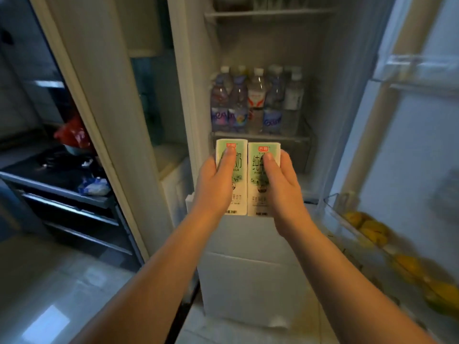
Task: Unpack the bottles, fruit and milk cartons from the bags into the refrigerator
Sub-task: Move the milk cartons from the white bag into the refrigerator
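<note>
Two items held upright, side by side and touching, before the open refrigerator (323, 95).
1. Left milk carton (240, 189), green and white: left hand (213, 187) wrapped round its outer edge, thumb laid up the front face.
2. Right milk carton (257, 155), same print: right hand (283, 192) gripping likewise.

Beyond and above the grip: water bottles (255, 103) clustered on a shelf (260, 136). Right of and below the grip: yellow fruit (372, 229) in the door bin (332, 214).

Left hand (214, 186), right hand (282, 188) each grip 1 milk carton (255, 167); fruit (372, 232) perhaps lemons.
</note>
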Motion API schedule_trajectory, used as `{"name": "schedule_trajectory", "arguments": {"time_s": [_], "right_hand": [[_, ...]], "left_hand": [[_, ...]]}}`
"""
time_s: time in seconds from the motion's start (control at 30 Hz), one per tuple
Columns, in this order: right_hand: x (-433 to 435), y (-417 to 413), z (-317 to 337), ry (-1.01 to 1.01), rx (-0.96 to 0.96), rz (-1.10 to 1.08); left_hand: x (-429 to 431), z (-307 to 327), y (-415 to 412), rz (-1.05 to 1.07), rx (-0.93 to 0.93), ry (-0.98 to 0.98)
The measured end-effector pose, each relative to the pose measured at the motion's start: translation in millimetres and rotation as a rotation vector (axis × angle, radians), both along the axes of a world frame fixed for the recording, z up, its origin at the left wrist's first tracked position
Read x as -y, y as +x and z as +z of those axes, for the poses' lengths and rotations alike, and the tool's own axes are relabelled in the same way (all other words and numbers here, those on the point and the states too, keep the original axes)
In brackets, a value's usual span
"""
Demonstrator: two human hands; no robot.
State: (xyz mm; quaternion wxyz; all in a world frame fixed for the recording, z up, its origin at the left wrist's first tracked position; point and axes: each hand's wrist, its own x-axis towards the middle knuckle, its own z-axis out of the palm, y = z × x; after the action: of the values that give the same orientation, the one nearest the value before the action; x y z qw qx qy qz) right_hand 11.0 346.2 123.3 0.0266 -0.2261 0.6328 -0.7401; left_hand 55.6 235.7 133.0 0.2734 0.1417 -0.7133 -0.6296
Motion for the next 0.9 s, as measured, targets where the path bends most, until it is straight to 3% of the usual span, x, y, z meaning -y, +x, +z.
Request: {"name": "schedule_trajectory", "arguments": {"time_s": [0.27, 0.47, 0.67, 0.9], "right_hand": [[59.7, -141.3, 132.2, -0.130, -0.371, 0.121], [89.0, -232.2, 207.6, -0.137, -0.497, 0.066], [104.7, -294.9, 259.7, -0.138, -0.522, -0.050], [98.3, -350.9, 301.0, 0.005, -0.533, -0.289]], "left_hand": [[59.4, 130.9, -131.8, -0.064, -0.314, -0.032], [86.7, 202.1, -223.8, -0.146, -0.488, -0.021], [108.8, 252.3, -296.8, -0.245, -0.542, -0.025], [117.4, 302.8, -363.2, -0.315, -0.477, -0.231]]}}
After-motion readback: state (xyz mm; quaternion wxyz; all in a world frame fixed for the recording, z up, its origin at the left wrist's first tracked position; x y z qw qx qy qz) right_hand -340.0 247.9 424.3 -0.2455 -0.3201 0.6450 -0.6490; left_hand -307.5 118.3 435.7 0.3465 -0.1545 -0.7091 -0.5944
